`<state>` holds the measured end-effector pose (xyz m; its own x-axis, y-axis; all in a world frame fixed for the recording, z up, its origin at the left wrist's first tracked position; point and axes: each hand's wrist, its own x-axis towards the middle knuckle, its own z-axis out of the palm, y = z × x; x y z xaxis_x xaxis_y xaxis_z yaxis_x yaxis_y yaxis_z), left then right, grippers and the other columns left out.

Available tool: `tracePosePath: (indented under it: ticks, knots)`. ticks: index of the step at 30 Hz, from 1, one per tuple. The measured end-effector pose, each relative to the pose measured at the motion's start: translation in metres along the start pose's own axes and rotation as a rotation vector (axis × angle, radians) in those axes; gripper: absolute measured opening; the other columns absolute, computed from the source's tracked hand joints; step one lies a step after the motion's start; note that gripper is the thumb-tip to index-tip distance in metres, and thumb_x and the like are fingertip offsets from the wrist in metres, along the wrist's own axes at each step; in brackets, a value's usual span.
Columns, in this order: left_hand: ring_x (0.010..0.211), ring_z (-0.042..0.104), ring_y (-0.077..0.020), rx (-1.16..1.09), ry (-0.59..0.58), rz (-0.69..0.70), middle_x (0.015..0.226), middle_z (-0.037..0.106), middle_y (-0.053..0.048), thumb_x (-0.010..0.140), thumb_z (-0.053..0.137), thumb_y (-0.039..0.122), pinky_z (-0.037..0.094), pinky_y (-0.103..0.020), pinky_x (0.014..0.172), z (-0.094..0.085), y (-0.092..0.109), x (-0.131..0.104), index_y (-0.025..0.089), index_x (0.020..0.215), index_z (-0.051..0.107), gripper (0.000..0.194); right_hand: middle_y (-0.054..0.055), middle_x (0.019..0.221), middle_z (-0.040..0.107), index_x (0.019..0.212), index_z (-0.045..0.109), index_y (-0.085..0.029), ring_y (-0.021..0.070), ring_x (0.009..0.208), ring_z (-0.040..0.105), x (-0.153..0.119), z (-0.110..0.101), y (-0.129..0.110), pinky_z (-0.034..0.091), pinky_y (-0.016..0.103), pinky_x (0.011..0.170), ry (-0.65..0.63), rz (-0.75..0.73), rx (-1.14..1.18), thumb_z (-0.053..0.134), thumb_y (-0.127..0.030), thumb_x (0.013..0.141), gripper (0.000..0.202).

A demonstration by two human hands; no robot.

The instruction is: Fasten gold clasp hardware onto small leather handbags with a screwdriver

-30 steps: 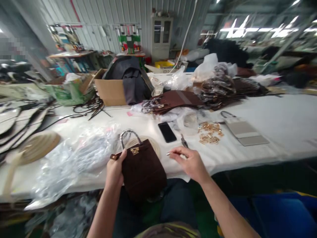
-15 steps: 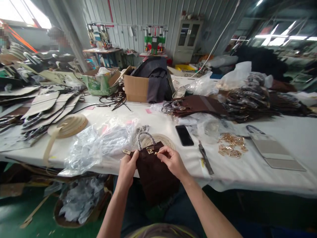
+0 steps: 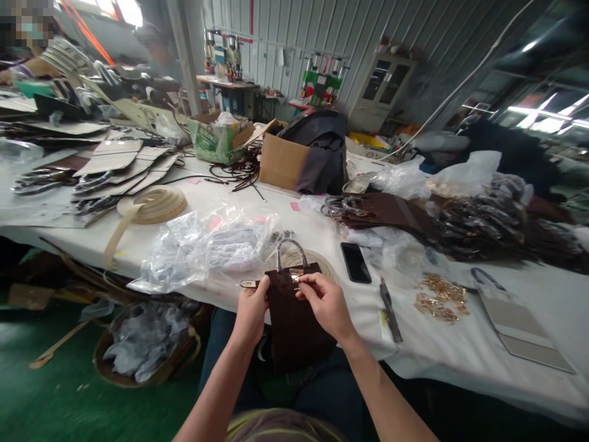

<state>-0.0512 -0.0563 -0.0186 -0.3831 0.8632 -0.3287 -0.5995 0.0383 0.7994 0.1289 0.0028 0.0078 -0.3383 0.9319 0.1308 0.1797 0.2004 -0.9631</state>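
A dark brown handbag panel (image 3: 294,334) with a wrapped handle (image 3: 291,243) hangs over the table's front edge, above my lap. My left hand (image 3: 254,307) is closed on its upper left side, thumb on top, by a strap end with a gold plate (image 3: 249,283). A gold clasp (image 3: 295,276) sits at the top middle of the bag. My right hand (image 3: 324,301) pinches a small gold metal fitting at this clasp; the fingertips mostly hide it.
On the white table lie a phone (image 3: 356,262), a dark slim tool (image 3: 390,310), gold fittings (image 3: 442,298), clear plastic bags (image 3: 184,248) and a tape roll (image 3: 156,205). Stacked brown bags (image 3: 396,215) and a cardboard box (image 3: 283,162) stand behind. A waste bin (image 3: 138,344) is below left.
My right hand has brought the gold fitting from just right of the clasp up against it. My left hand keeps its hold. The camera view has turned left and tilted.
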Motion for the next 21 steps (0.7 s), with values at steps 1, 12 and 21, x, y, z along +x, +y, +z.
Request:
tracePosePath:
  ticks: [1,12,21]
  knots:
    - [0.064,0.064,-0.0174,0.007,0.015,0.026,0.074,0.072,-0.004,0.075,0.097,0.066,0.049,-0.026,0.061,0.002,-0.002,-0.001,0.014,0.088,0.076,0.057,0.009,0.109,0.083,0.109,0.082,-0.021,0.0212,0.082,0.084,0.001,0.006,-0.004,0.071,0.031,0.077,-0.002,-0.019,-0.027,0.075,-0.042,0.104,0.023]
    - [0.082,0.065,-0.0233,0.083,0.112,0.212,0.083,0.074,-0.006,0.086,0.088,0.061,0.051,-0.033,0.077,0.012,0.002,-0.002,0.016,0.086,0.076,0.047,0.009,0.106,0.088,0.113,0.090,-0.022,0.0250,0.089,0.086,0.021,0.033,-0.027,0.072,0.033,0.079,0.038,-0.204,-0.288,0.076,-0.031,0.101,0.020]
    - [0.085,0.063,-0.0222,0.141,0.198,0.332,0.085,0.073,-0.004,0.097,0.079,0.047,0.049,-0.030,0.080,0.022,-0.003,-0.002,0.016,0.089,0.079,0.031,0.009,0.092,0.088,0.100,0.092,-0.023,0.0277,0.076,0.083,0.027,0.031,-0.034,0.067,0.038,0.071,-0.020,-0.085,-0.290,0.079,-0.035,0.098,0.018]
